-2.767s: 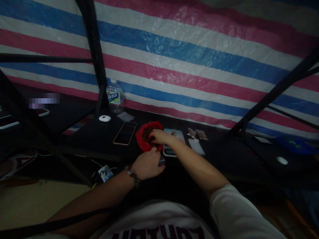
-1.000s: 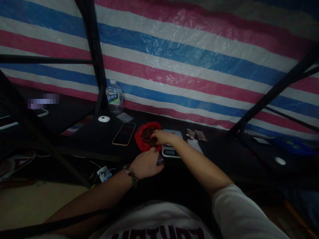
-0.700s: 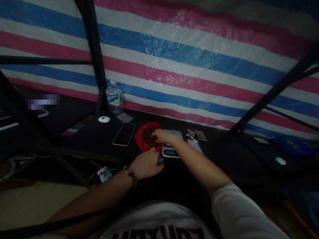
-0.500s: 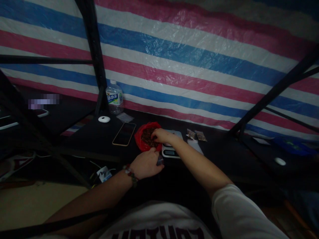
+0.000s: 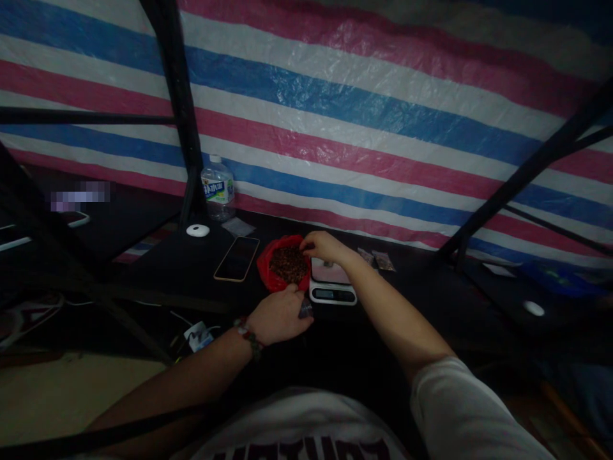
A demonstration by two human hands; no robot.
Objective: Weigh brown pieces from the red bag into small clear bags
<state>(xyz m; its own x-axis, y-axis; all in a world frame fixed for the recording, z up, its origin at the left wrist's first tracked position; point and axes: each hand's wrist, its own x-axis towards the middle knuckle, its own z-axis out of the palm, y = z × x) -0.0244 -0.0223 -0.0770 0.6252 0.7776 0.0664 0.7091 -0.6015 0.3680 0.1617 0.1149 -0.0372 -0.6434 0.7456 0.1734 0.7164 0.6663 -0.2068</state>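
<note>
A red plastic bag [image 5: 266,267] lies open on the dark table [image 5: 201,265], filled with small dark brown bits [image 5: 288,264]. My right hand [image 5: 324,246] hovers at the bag's far right rim, above a small white scale [image 5: 332,283], with its fingers pinched together; what they hold is too small to make out. My left hand [image 5: 279,316], a beaded band on its wrist, is closed round a small clear object [image 5: 305,310] at the table's near edge, just in front of the bag.
A phone [image 5: 236,258] lies left of the bag. Behind it stand a water bottle [image 5: 218,188] and a white round disc [image 5: 198,230]. Two small filled packets [image 5: 378,259] lie right of the scale. Black frame bars cross a striped tarp wall [image 5: 364,121].
My right hand has lifted out of the red bag and moved right, over the scale, uncovering the brown bits. My left hand has stayed in place.
</note>
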